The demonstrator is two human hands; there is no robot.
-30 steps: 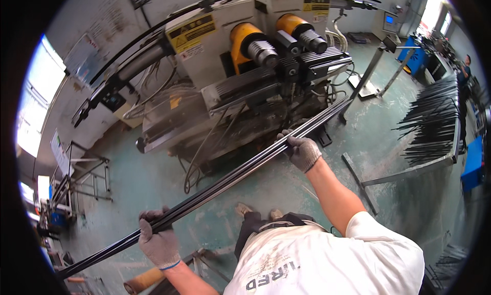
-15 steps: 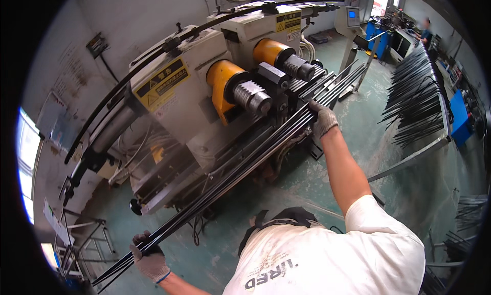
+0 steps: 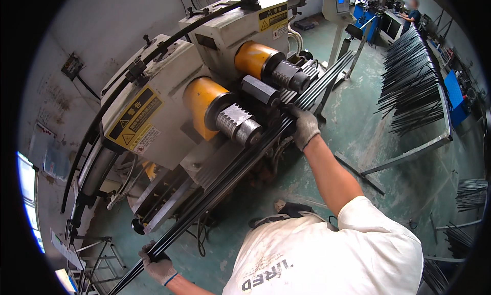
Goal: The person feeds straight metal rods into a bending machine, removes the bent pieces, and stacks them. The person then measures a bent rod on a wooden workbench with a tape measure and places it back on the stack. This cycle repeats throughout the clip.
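So both hands are on one long bundle of dark rods (image 3: 217,193), which cuts diagonally across the frame from the bottom left up to the upper right. The left hand (image 3: 158,267), in a grey glove, is curled around the bundle down in the lower left, near that end. The right hand (image 3: 305,127), also gloved, grips it a bit right of centre, with the arm reaching up from the lower right. Some of its fingers are hidden behind the rods.

The bundle runs right along the front of a big off-white machine (image 3: 171,64) filling the upper left and middle. Can't tell if it's actually resting on it. Just above the rods are two toothed shafts (image 3: 235,120) sticking out of orange collars (image 3: 209,103), with a hex block (image 3: 260,90) between them.

Top right there's a control box (image 3: 336,9) with a blue screen, and a co-worker (image 3: 412,17) further back. A rack (image 3: 404,159) loaded with more dark bars (image 3: 409,85) sits on the right side, over green floor (image 3: 358,136).
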